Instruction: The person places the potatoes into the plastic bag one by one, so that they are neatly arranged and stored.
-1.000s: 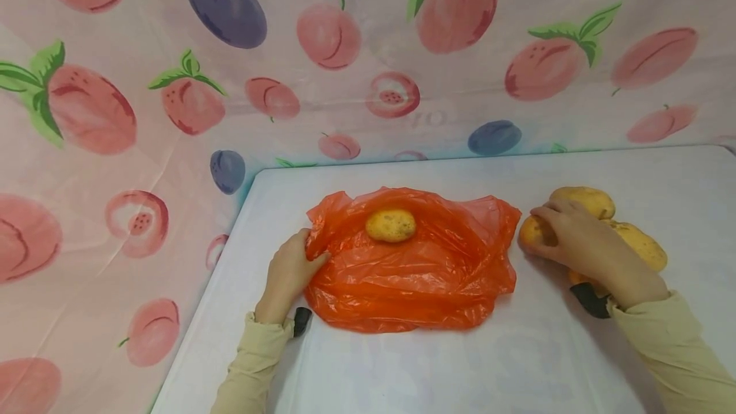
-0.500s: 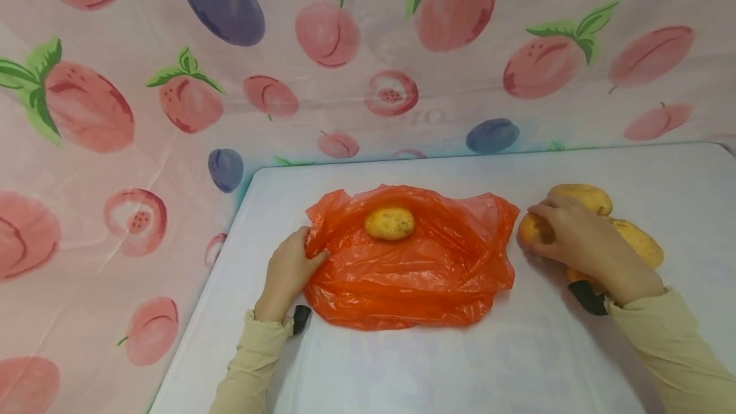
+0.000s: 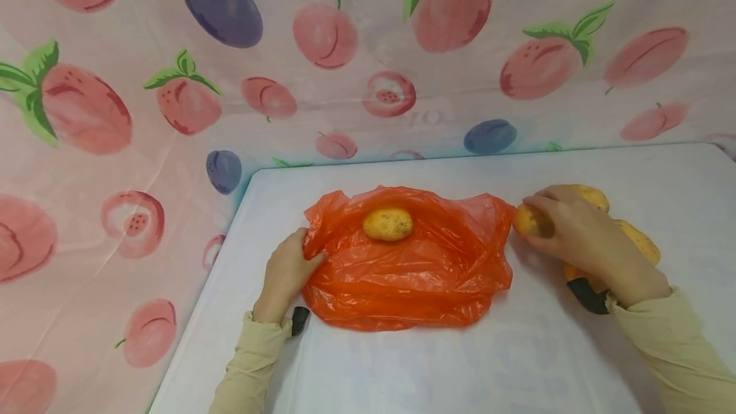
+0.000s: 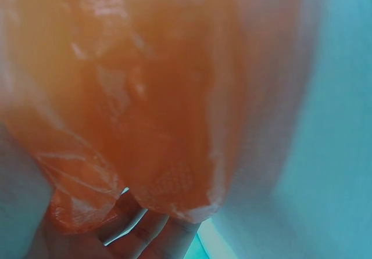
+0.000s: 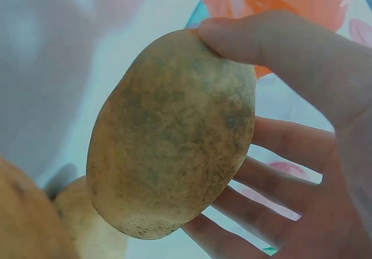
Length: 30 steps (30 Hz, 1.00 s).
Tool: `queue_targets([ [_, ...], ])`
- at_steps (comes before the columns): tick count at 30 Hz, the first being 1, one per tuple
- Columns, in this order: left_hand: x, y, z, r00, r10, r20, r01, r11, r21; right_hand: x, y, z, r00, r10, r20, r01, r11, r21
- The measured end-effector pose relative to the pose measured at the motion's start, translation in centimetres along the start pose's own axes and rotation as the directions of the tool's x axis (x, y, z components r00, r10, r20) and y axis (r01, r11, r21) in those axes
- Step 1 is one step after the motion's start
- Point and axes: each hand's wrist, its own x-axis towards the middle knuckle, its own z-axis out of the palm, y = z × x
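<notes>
A crinkled orange plastic bag [image 3: 397,273] lies spread on the table, with one potato [image 3: 388,224] in its upper middle. At the bag's left edge my left hand [image 3: 287,270] grips the film; in the left wrist view, fingers [image 4: 168,236] show behind the plastic. My right hand [image 3: 581,241] holds another potato [image 5: 174,134] between thumb and fingers, close to the bag's right edge. The right wrist view shows this potato large, with dark specks on its skin. More potatoes [image 3: 638,241] lie under and behind the right hand, partly hidden by it.
The white table [image 3: 448,375] has its far edge against a pink fruit-print cloth [image 3: 345,94], which also hangs along the left side. Dark wrist straps [image 3: 588,296] show at both cuffs.
My right hand has moved slightly left with its potato, away from the other potatoes and up to the bag's edge. The left hand stays at the bag's left edge.
</notes>
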Motion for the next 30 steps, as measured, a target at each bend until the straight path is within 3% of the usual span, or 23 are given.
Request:
queue_targets([
  [8,0.0,-0.1,0.1,1.000,0.007,-0.004,-0.007,1.000,0.001,0.0,-0.8,-1.5,0.998,-0.011,-0.056,0.013,1.000,0.023],
  [24,0.0,-0.1,0.0,1.000,0.003,-0.008,-0.003,1.000,0.010,0.5,-2.0,-4.0,0.997,0.057,-0.054,-0.057,0.998,0.010],
  [30,0.0,0.0,0.0,1.000,0.001,-0.003,-0.001,1.000,0.005,0.5,-2.1,-4.6,0.993,0.033,-0.110,-0.032,0.999,0.006],
])
